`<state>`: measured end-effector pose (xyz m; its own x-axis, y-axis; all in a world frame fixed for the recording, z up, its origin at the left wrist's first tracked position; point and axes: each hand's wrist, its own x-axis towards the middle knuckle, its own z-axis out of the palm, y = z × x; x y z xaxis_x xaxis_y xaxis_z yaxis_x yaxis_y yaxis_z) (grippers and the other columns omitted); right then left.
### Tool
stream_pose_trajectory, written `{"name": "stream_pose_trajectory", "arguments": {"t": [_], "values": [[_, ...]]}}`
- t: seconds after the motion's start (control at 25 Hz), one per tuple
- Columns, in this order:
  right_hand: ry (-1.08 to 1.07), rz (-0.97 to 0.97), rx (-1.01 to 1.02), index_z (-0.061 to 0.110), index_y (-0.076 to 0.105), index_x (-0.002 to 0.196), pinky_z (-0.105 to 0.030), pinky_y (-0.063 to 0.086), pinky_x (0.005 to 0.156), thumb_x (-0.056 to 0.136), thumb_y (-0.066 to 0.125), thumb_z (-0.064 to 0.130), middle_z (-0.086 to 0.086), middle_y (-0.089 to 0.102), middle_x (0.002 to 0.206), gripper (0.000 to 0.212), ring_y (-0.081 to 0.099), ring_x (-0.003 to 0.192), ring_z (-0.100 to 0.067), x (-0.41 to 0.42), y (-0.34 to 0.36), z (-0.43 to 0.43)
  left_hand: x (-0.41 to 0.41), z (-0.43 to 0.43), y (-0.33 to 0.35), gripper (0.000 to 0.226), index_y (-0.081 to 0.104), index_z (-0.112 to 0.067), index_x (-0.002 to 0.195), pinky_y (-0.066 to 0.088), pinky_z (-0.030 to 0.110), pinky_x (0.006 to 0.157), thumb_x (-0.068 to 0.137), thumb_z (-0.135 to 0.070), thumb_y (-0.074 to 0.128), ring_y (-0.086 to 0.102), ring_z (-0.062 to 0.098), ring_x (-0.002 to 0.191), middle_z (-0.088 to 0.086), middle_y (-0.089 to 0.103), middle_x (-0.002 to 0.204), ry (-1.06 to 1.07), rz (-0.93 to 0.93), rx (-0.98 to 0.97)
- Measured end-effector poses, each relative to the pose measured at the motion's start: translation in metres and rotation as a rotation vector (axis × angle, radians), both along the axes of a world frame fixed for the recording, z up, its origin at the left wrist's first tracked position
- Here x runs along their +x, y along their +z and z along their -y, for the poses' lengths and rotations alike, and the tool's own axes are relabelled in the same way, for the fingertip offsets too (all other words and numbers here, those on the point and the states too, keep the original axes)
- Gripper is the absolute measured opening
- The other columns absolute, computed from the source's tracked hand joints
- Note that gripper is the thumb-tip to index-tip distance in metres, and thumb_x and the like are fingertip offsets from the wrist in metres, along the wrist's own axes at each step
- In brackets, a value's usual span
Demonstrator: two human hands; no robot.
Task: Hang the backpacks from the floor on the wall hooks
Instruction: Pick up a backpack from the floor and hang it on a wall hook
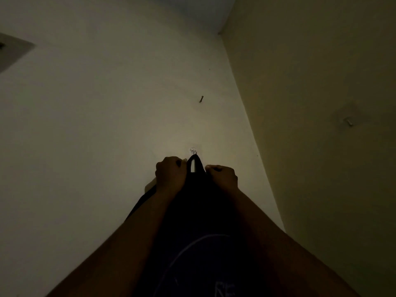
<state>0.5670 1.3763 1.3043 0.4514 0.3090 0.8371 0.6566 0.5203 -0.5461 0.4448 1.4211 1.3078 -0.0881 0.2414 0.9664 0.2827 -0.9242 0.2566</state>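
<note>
Left hand (170, 174) and right hand (222, 177) each grip top of black backpack (199, 221), either side of carry loop (194, 166) at clear wall hook (192, 150). Seat loop fully on hook; ease weight down before you let go.

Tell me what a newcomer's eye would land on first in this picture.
The black backpack fills the lower middle, held against the dim wall by the left hand and right hand gripping its top. Its carry loop reaches up to a small clear hook just above the hands; whether it has caught is unclear. Higher up, a lone nail sticks out of the wall.
</note>
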Motion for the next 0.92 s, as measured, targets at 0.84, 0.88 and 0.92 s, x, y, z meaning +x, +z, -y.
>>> {"name": "stream_pose_trajectory", "arguments": {"t": [0.84,0.88,0.92], "values": [[0.178,-0.527,-0.210,0.021,0.058,0.106,-0.025,0.044,0.083,0.098,0.037,0.040,0.005,0.059,0.100,0.030,0.057,0.094,-0.011,-0.178,-0.302,0.285,-0.141,0.246,-0.326,0.049,0.043,-0.018,0.138,0.032,0.034,0.106,0.095,-0.041,0.038,0.042,0.020,0.131,0.002,0.046,0.142,-1.018,-0.149,-0.797],[0.167,-0.580,-0.211,0.018,0.055,0.119,-0.029,0.041,0.094,0.097,0.037,0.042,0.002,0.059,0.112,0.037,0.055,0.105,-0.013,-0.194,-0.324,0.304,-0.154,0.264,-0.349,0.050,0.042,-0.017,0.139,0.029,0.034,0.108,0.096,-0.040,0.036,0.039,0.021,0.135,0.002,0.043,0.146,-1.019,-0.158,-0.836],[0.142,-0.628,-0.210,0.015,0.050,0.130,-0.033,0.037,0.102,0.096,0.038,0.044,-0.001,0.055,0.126,0.045,0.051,0.114,-0.015,-0.209,-0.345,0.322,-0.163,0.278,-0.372,0.049,0.041,-0.018,0.140,0.028,0.034,0.108,0.096,-0.040,0.035,0.037,0.020,0.136,0.002,0.041,0.147,-1.014,-0.158,-0.876]]}}
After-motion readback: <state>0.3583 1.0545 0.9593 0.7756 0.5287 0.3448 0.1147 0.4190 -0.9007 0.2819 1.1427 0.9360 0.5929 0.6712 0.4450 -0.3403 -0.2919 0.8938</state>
